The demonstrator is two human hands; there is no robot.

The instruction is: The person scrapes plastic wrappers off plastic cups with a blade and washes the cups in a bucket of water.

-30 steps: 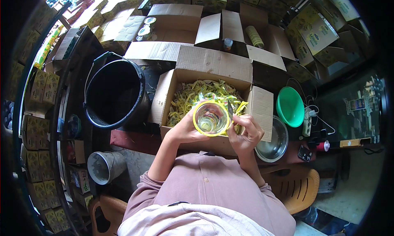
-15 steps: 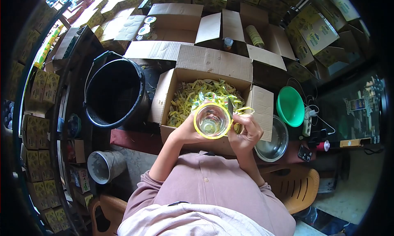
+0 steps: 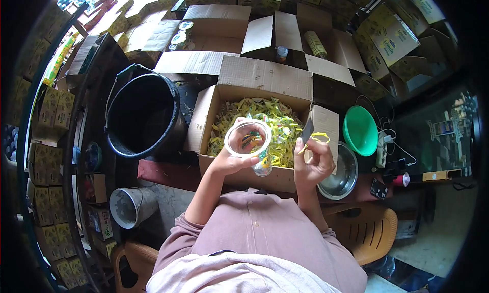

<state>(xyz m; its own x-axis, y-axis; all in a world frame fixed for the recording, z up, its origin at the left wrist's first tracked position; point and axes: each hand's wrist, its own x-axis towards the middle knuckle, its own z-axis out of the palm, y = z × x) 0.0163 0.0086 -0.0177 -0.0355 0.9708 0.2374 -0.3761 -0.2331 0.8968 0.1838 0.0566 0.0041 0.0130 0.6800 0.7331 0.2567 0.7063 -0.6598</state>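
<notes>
My left hand (image 3: pixel 228 163) is wrapped round a clear plastic cup (image 3: pixel 263 165) with a coloured print, tilted so its open mouth faces me. The cup's rim is clear all round. Between the fingers of my right hand (image 3: pixel 315 163) is a flat dark blade (image 3: pixel 307 130), pointing up, along with a thin curled yellow strip (image 3: pixel 321 135). Both hands are over the near side of an open cardboard box (image 3: pixel 265 78), which is full of yellow and green plastic scraps (image 3: pixel 288 145).
A large black bucket (image 3: pixel 177 117) stands left of the box. A green bowl (image 3: pixel 360 131) and a clear bowl (image 3: pixel 346 178) sit to the right. Behind are open cartons, one holding stacked cups (image 3: pixel 316 44). A grey bucket (image 3: pixel 127 207) is low at left, an orange chair (image 3: pixel 374 229) at right.
The yellow band round the cup's rim has come off, and a yellow strip hangs from my right hand. My right hand has moved right, away from the cup; the cup has tilted and shifted left.
</notes>
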